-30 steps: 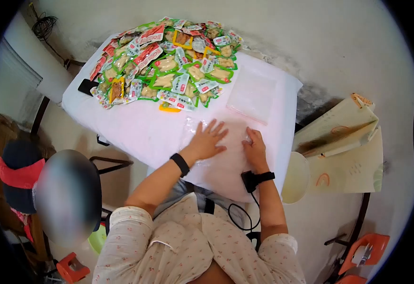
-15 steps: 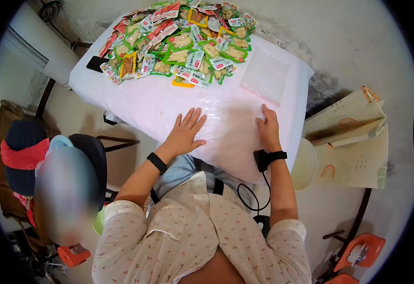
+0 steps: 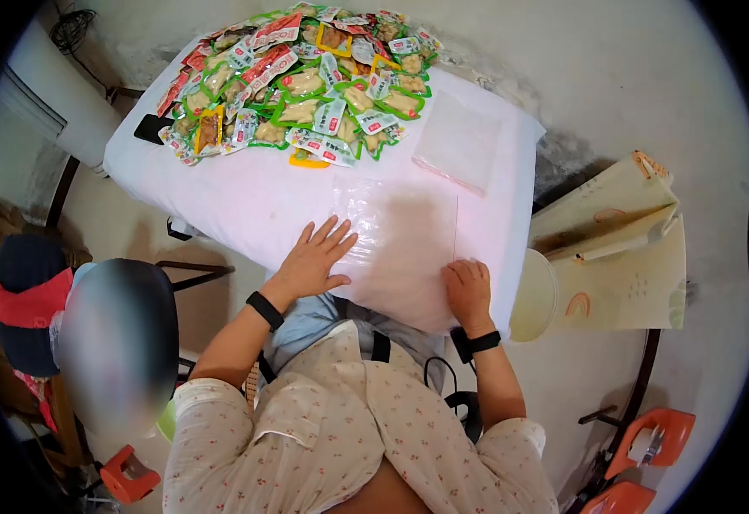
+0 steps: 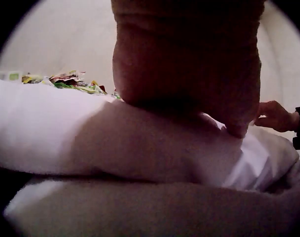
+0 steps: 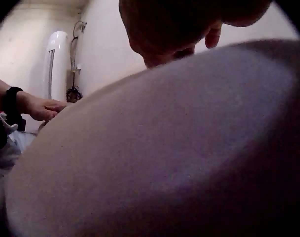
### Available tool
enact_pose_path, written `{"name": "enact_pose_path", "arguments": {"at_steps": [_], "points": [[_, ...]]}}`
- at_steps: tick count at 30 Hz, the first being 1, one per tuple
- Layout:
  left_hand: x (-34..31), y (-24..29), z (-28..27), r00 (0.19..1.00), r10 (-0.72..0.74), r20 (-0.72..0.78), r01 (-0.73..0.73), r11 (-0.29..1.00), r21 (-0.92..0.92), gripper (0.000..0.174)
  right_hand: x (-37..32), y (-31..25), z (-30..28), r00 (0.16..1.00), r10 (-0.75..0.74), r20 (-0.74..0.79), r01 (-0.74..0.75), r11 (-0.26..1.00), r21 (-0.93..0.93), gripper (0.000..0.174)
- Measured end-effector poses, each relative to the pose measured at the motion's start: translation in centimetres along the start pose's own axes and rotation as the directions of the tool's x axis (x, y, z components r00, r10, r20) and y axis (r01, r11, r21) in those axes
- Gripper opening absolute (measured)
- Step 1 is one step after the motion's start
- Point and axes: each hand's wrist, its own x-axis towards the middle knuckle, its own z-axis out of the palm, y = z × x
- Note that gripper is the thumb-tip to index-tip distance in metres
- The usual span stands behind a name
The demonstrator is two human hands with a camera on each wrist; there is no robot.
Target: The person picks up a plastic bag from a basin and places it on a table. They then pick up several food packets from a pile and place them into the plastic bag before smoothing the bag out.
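Observation:
A clear plastic bag (image 3: 408,218) lies flat on the pink-white cloth. The left hand (image 3: 310,261) rests palm down with fingers spread at the bag's left side. At its lower right edge is the right hand (image 3: 468,291), fingers loosely bent and touching the surface; no grip on the bag can be made out. The left wrist view shows the left hand (image 4: 189,59) as a dark shape over the cloth, with the right hand (image 4: 275,116) beyond. In the right wrist view the right hand (image 5: 174,29) is dark, its fingertips partly hidden behind the cloth.
A heap of sealed food packets (image 3: 306,94) covers the table's far side, with a black phone (image 3: 153,128) at its left. More clear bags (image 3: 460,141) lie at the far right. A pale bucket (image 3: 535,295) stands beside the table's right edge, near a patterned folding box (image 3: 623,283).
The left hand has moved left from the middle of the bag to its left side. The right hand has drawn back toward the body along the bag's right side. The head view has shifted.

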Motion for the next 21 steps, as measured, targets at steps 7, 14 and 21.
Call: {"name": "enact_pose_path", "arguments": {"at_steps": [7, 14, 21], "points": [[1.7, 1.6, -1.7, 0.994, 0.034, -0.108, -0.032, 0.999, 0.022, 0.066, 0.1, -0.1, -0.6, 0.983, -0.051, 0.175, 0.053, 0.999, -0.011, 0.021], [8.9, 4.8, 1.4, 0.986, 0.056, -0.156, -0.058, 0.998, -0.007, 0.060, 5.5, -1.1, -0.3, 0.982, 0.006, 0.188, -0.017, 0.998, 0.060, 0.054], [8.4, -1.5, 1.7, 0.971, -0.206, -0.122, 0.214, 0.976, 0.050, 0.064, 5.1, -0.1, 1.7, 0.908, 0.039, 0.417, -0.045, 0.999, 0.005, 0.069]]}}
